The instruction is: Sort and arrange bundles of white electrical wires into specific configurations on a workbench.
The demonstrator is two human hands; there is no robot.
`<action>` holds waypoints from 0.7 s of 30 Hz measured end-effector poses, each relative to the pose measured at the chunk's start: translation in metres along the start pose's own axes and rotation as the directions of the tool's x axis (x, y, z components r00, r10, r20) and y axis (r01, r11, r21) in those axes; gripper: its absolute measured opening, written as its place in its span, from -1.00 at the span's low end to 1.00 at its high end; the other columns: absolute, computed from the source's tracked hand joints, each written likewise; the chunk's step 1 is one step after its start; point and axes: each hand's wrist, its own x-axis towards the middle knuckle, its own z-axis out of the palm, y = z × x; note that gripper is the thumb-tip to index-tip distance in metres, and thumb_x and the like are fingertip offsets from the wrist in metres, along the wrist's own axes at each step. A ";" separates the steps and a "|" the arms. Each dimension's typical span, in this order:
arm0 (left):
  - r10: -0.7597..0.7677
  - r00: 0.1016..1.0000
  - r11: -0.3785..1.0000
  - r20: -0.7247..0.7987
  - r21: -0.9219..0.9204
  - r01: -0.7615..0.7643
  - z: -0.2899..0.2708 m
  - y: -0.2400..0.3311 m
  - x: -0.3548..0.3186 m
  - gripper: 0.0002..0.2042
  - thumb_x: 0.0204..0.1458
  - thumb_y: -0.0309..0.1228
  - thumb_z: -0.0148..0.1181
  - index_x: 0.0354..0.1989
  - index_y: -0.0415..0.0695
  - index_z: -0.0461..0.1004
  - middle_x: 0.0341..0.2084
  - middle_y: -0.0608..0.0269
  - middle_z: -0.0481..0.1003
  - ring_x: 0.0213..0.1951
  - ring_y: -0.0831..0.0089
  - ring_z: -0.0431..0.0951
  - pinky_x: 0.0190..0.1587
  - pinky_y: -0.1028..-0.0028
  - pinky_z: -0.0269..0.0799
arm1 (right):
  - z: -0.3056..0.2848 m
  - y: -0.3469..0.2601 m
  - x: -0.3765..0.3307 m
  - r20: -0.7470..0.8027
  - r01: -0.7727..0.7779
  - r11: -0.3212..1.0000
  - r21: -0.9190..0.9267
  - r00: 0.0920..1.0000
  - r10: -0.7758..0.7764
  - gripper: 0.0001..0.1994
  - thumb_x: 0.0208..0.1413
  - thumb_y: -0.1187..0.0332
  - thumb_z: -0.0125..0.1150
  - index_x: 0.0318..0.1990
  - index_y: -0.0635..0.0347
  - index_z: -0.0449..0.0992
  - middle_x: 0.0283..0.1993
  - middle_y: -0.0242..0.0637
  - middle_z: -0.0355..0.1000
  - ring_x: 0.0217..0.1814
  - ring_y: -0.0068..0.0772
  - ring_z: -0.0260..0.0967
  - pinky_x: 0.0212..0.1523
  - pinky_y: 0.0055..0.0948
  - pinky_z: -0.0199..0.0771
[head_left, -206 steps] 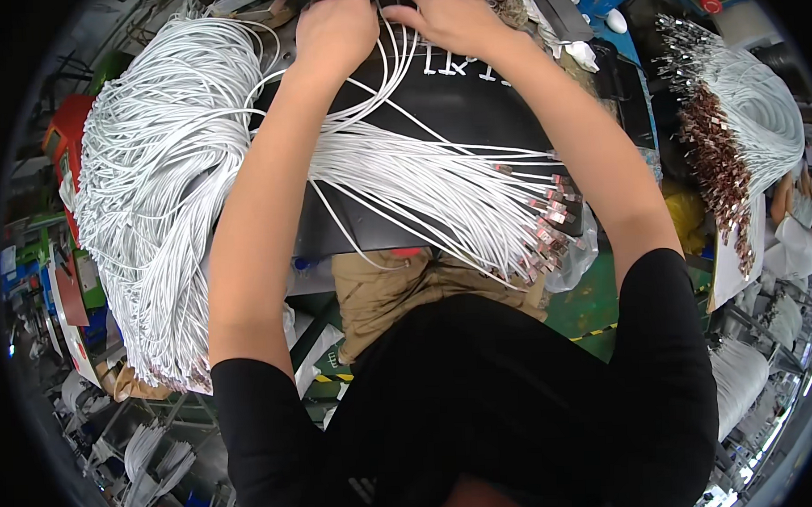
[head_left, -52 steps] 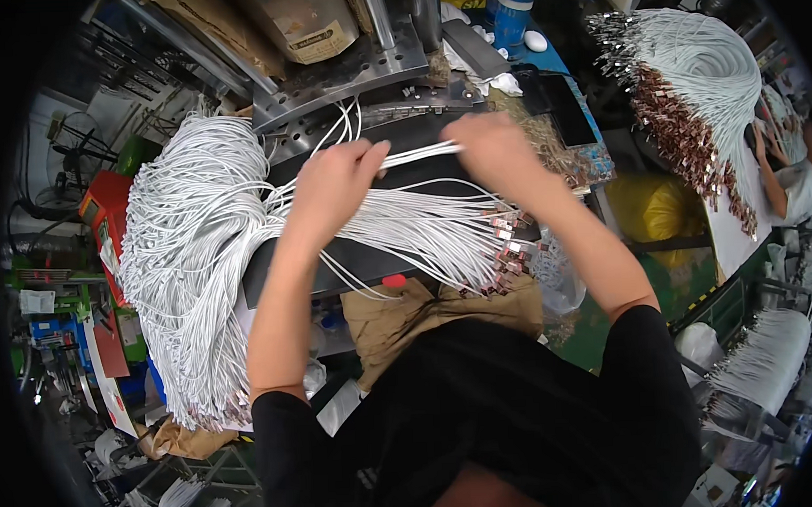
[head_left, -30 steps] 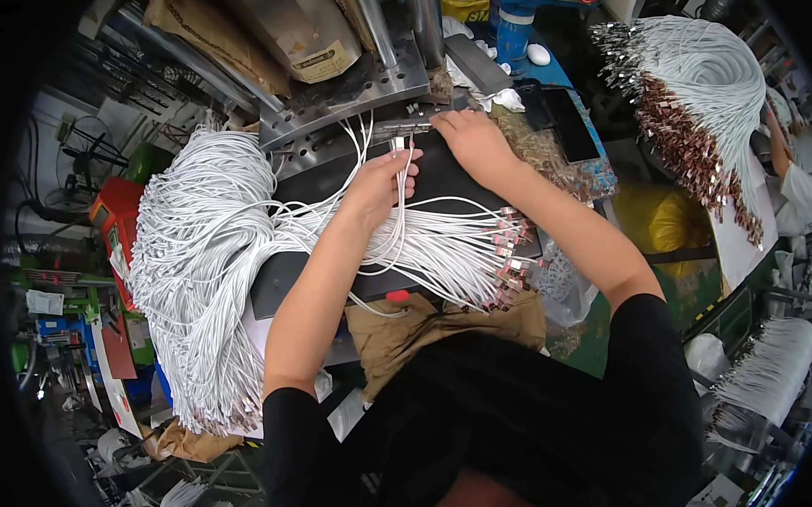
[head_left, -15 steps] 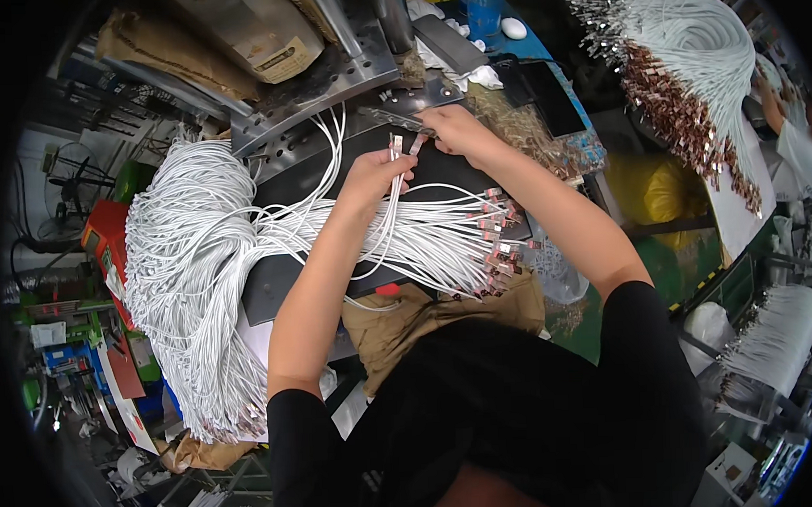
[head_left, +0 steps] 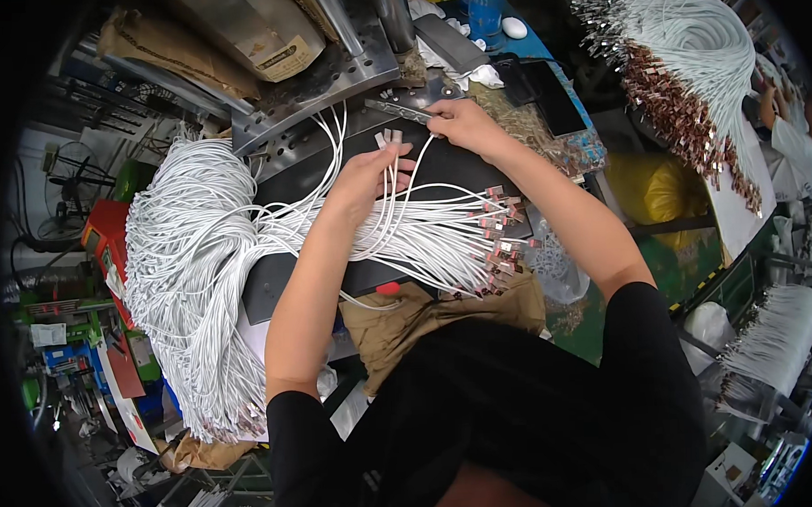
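My left hand (head_left: 366,176) grips a few thin white cables (head_left: 386,149), their small plug ends sticking up above my fingers. My right hand (head_left: 459,122) pinches one white cable end against a narrow metal strip fixture (head_left: 399,111) at the back of the black mat (head_left: 282,285). A fan of white cables (head_left: 441,243) with metal and reddish connectors (head_left: 499,241) lies across the mat beneath my forearms. A big heap of white cables (head_left: 188,279) drapes over the left side of the bench.
A perforated metal machine plate (head_left: 328,77) and brown cardboard (head_left: 238,45) stand behind the mat. Another bundle of connector-tipped cables (head_left: 686,74) hangs at the upper right, and more lie at the lower right (head_left: 776,339). A person's sleeve (head_left: 796,146) shows at the right edge.
Both hands have moved up from the cable fan to the back of the mat. My right hand now rests at the metal strip and my left holds cable ends upright beside it.
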 end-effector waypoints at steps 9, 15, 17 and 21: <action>-0.033 0.999 0.992 0.016 0.126 0.030 -0.006 -0.005 0.014 -0.75 0.25 -0.26 0.17 -0.13 -0.19 0.61 -0.45 0.45 0.52 -0.45 0.65 0.45 -0.32 0.63 0.36 | -0.002 -0.006 -0.002 0.123 -0.019 1.000 0.024 0.992 0.016 -0.62 0.06 0.39 0.20 0.03 0.37 0.55 -0.29 -0.32 0.56 -0.29 -0.58 0.45 -0.22 -0.56 0.43; -0.022 1.000 0.997 0.004 0.078 0.022 0.000 -0.006 0.012 -0.77 0.23 -0.28 0.18 -0.16 -0.20 0.62 -0.52 0.50 0.45 -0.52 0.68 0.38 -0.40 0.66 0.26 | -0.002 -0.010 -0.009 0.143 0.025 0.999 -0.042 0.990 -0.019 -0.64 0.07 0.39 0.19 0.02 0.36 0.56 -0.28 -0.32 0.57 -0.28 -0.58 0.45 -0.20 -0.56 0.43; -0.005 1.000 0.998 -0.007 0.069 0.006 -0.003 -0.008 0.013 -0.76 0.22 -0.27 0.19 -0.16 -0.20 0.62 -0.51 0.50 0.46 -0.52 0.67 0.38 -0.40 0.67 0.26 | -0.003 -0.002 -0.002 0.088 -0.009 1.000 0.028 0.996 0.007 -0.63 0.03 0.32 0.22 -0.01 0.28 0.60 -0.28 -0.26 0.60 -0.28 -0.49 0.50 -0.19 -0.48 0.46; -0.025 1.000 0.997 -0.004 0.079 0.025 0.000 -0.005 0.014 -0.76 0.21 -0.26 0.20 -0.18 -0.19 0.61 -0.51 0.49 0.46 -0.53 0.67 0.38 -0.41 0.68 0.27 | -0.002 -0.001 -0.005 0.100 0.025 0.999 -0.038 0.995 -0.022 -0.61 0.01 0.24 0.29 -0.03 0.28 0.61 -0.26 -0.23 0.61 -0.27 -0.46 0.53 -0.17 -0.45 0.48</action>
